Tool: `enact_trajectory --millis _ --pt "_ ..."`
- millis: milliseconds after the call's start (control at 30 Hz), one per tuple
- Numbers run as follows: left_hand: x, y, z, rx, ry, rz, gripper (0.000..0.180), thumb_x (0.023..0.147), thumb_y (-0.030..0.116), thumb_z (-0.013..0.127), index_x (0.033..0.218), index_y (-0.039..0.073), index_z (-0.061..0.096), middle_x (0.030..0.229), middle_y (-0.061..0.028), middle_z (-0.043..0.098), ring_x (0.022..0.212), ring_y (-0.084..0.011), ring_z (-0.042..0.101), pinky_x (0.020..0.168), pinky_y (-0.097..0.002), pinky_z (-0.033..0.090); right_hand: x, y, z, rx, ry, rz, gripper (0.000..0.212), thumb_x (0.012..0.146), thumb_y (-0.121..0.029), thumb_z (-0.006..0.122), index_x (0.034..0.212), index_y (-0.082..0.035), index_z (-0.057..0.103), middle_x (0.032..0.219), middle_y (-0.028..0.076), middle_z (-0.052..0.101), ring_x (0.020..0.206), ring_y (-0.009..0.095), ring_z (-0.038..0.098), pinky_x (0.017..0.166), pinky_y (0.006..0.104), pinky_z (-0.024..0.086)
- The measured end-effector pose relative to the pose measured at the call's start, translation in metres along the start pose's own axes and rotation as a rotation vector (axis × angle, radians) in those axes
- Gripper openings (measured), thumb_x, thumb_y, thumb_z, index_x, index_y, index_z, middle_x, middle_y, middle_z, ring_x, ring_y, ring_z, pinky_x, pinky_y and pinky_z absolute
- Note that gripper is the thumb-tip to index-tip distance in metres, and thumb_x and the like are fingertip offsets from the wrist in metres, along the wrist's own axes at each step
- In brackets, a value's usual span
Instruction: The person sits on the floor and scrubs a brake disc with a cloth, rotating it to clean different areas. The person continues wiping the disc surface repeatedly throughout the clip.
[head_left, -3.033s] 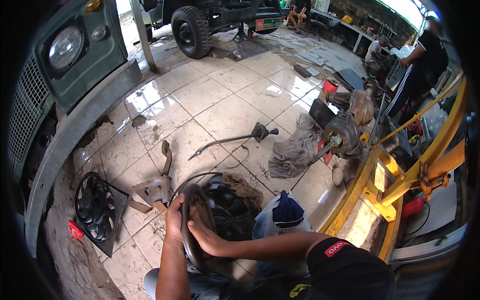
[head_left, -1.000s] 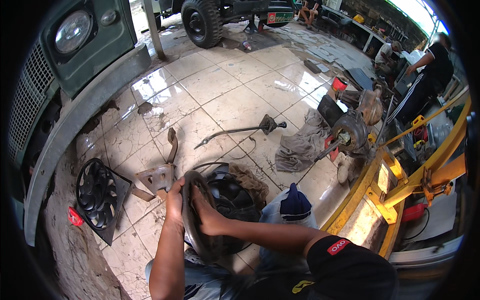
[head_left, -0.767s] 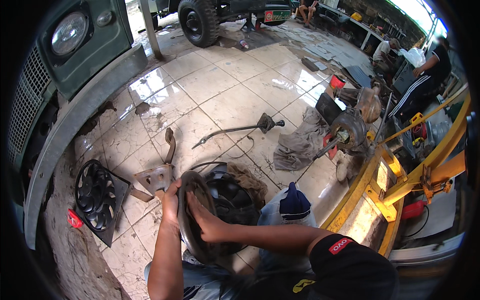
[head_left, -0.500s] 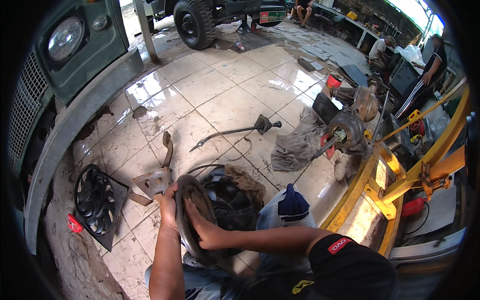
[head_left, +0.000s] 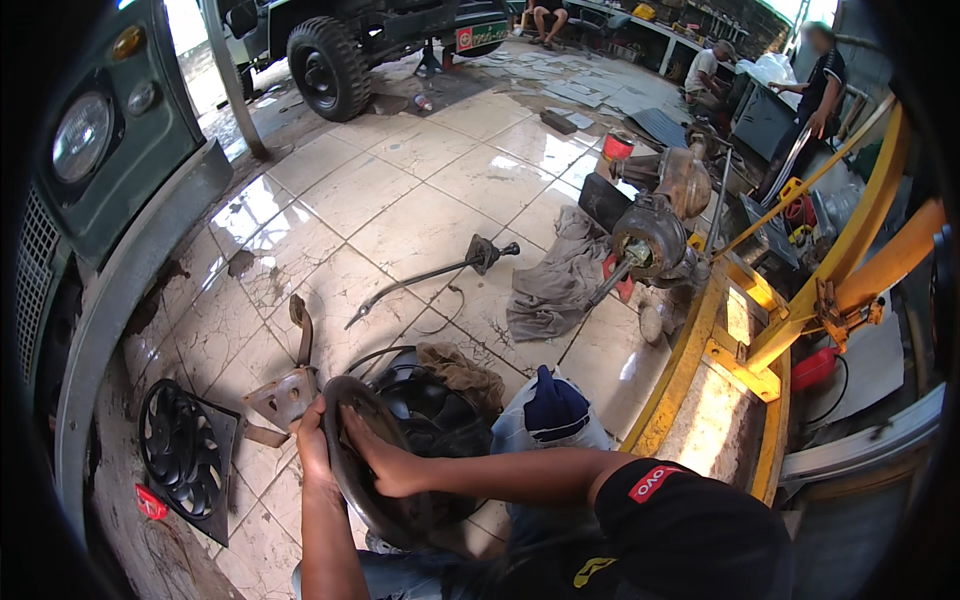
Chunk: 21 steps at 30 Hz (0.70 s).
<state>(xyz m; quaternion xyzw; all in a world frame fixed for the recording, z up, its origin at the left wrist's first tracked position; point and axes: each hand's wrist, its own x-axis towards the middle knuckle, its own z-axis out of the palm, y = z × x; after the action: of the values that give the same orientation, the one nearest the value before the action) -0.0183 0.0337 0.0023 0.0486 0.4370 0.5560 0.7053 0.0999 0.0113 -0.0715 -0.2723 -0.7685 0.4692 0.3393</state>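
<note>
- Standing at far left: green vehicle front [head_left: 110,150], painted metal, round glass headlamp, curved grey steel bumper [head_left: 120,290] sweeping down beside it.
- Lying on glossy cracked marble-pattern floor tiles [head_left: 420,210]: black plastic radiator fan [head_left: 185,455] in a square shroud, small red tag [head_left: 152,502] just beside its lower corner.
- Resting near it: bent rusty metal bracket [head_left: 285,395].
- Gripping, left hand [head_left: 315,445] wrapping fingers around the outer left edge of a dark round disc [head_left: 375,480], dull, greasy metal, standing tilted on edge over the lap.
- Pressing, right hand [head_left: 385,465] lying flat with fingers spread on the disc face, not closing around it.
- Sitting just behind the disc: black domed housing [head_left: 435,415], brown rag draped on top.
- Lying further out: long thin steel rod [head_left: 430,275], crumpled grey cloth [head_left: 560,275].
- Showing on the black sleeve: small red rectangular patch [head_left: 655,483].
- Rising at right: yellow painted steel frame [head_left: 800,300], red canister [head_left: 812,368] below it.
</note>
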Motion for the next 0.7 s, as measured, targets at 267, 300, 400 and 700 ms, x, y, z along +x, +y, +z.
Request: enact_trajectory --millis 267,300,400,700 --pt "-0.007 0.006 0.000 0.062 -0.068 -0.010 0.034 0.092 0.031 0.053 0.098 -0.001 0.062 0.080 -0.0138 0.065 0.067 -0.0262 0.063 0.066 -0.0373 0.055 -0.016 -0.011 0.011 0.027 0.003 -0.097 0.108 0.071 -0.001 0.064 0.149 0.007 -0.010 0.155 0.032 -0.002 0.147 0.041 -0.005 0.120 0.0431 0.001" --pt "-0.008 0.005 0.003 0.048 -0.090 -0.030 0.034 0.091 0.032 0.053 0.098 -0.001 0.062 0.080 -0.0138 0.065 0.067 -0.0260 0.063 0.065 -0.0372 0.055 -0.013 -0.002 0.011 0.030 0.018 -0.099 0.108 0.071 -0.002 0.064 0.149 0.007 -0.010 0.155 0.032 -0.002 0.147 0.041 -0.006 0.120 0.0429 0.001" --pt "-0.004 -0.004 0.002 0.047 -0.039 0.024 0.035 0.090 0.034 0.054 0.098 0.000 0.062 0.080 -0.0136 0.065 0.065 -0.0256 0.063 0.063 -0.0370 0.055 0.003 0.012 0.008 0.029 0.077 -0.031 0.109 0.071 -0.003 0.065 0.148 0.008 -0.010 0.155 0.032 -0.002 0.146 0.043 -0.007 0.120 0.0424 0.002" --pt "-0.008 0.005 -0.002 0.081 -0.131 -0.111 0.036 0.093 0.033 0.045 0.101 0.002 0.063 0.086 -0.0139 0.067 0.073 -0.0246 0.065 0.069 -0.0374 0.055 -0.017 -0.015 0.002 -0.012 -0.049 -0.062 0.108 0.073 -0.005 0.063 0.148 0.007 -0.014 0.154 0.034 -0.005 0.146 0.044 -0.010 0.119 0.0478 0.000"
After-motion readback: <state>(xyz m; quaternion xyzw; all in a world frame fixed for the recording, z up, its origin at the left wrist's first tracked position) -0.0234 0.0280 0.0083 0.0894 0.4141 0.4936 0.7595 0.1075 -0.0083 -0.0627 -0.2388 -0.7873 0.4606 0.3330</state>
